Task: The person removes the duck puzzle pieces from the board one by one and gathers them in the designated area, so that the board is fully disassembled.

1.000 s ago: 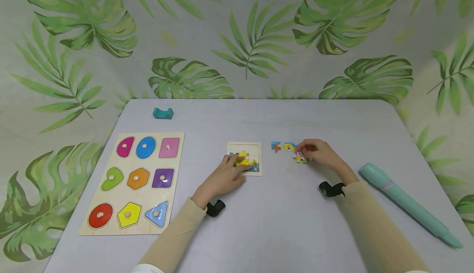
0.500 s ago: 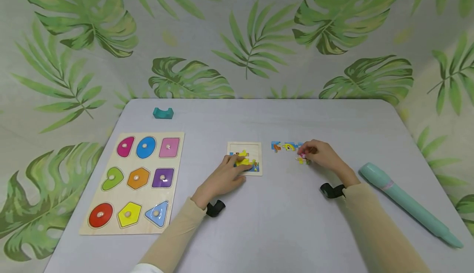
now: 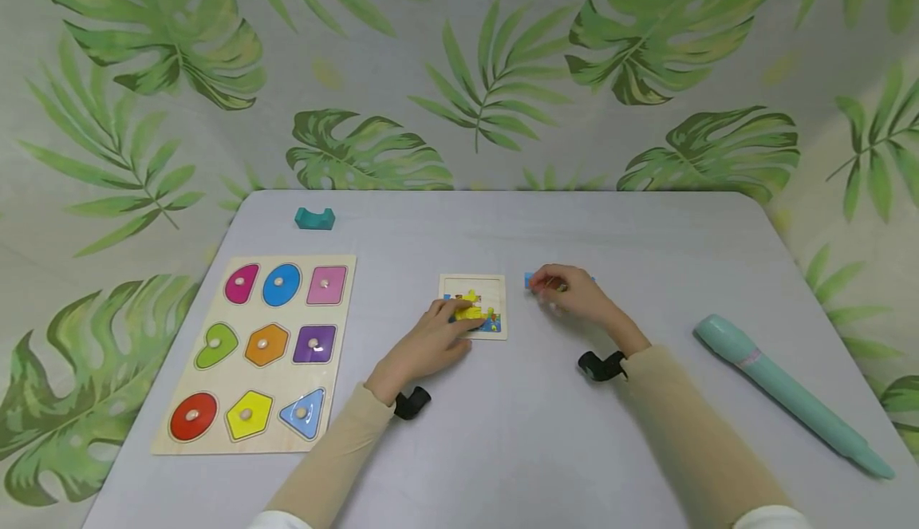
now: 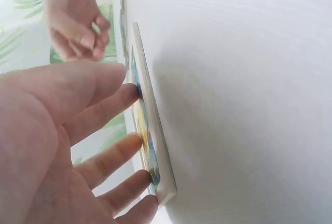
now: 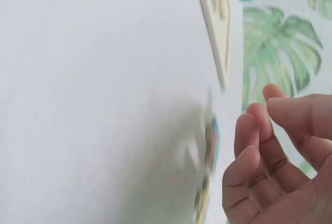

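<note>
Your spread left hand (image 3: 431, 343) rests on the square pale-wood puzzle tray (image 3: 484, 284), left of your curled right hand (image 3: 574, 294), hold unclear.

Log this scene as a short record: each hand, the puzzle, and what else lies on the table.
Left hand: touching the puzzle tray
Puzzle: partly filled
Right hand: over loose puzzle pieces; whether it holds one is unclear
Shape board: at the person's left, nine coloured knobbed shapes
Teal block: beyond the shape board
Mint-green stick: at the person's right, lying diagonally
</note>
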Motion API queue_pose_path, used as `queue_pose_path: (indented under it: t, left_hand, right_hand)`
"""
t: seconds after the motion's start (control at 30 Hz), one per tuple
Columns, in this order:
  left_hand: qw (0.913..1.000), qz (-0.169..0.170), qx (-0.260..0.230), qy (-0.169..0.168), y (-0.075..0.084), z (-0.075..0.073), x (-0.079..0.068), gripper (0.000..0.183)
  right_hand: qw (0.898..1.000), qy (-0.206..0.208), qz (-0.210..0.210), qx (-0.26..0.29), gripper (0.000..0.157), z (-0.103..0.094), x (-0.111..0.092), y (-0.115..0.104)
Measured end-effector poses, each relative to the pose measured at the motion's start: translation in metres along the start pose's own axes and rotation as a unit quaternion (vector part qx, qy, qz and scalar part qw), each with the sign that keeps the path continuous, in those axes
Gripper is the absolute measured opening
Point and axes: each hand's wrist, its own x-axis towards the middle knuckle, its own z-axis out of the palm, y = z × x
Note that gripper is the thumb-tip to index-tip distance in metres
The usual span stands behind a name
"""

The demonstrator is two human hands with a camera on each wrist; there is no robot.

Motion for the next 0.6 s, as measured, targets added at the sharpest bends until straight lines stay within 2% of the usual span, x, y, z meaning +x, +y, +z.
queue_pose_path:
  t: [0.17, 0.3, 0.6]
  left_hand:
    - [0.9999, -0.005, 0.009, 0.004, -0.001, -0.001, -0.003, 0.039]
    - [0.9998, -0.014, 0.009, 0.011, -0.002, -0.002, -0.008, 0.039]
    - [0.9998, -0.011, 0.009, 0.015, -0.004, 0.0, -0.011, 0.04]
  right_hand:
    - [0.999, -0.034, -0.015, 0.003, 0.019, 0.031, 0.022, -0.018]
    - [0.999, -0.049, -0.006, -0.006, 0.025, 0.049, 0.034, -0.027]
    - [0.998, -0.056, 0.012, -0.024, 0.025, 0.064, 0.042, -0.041]
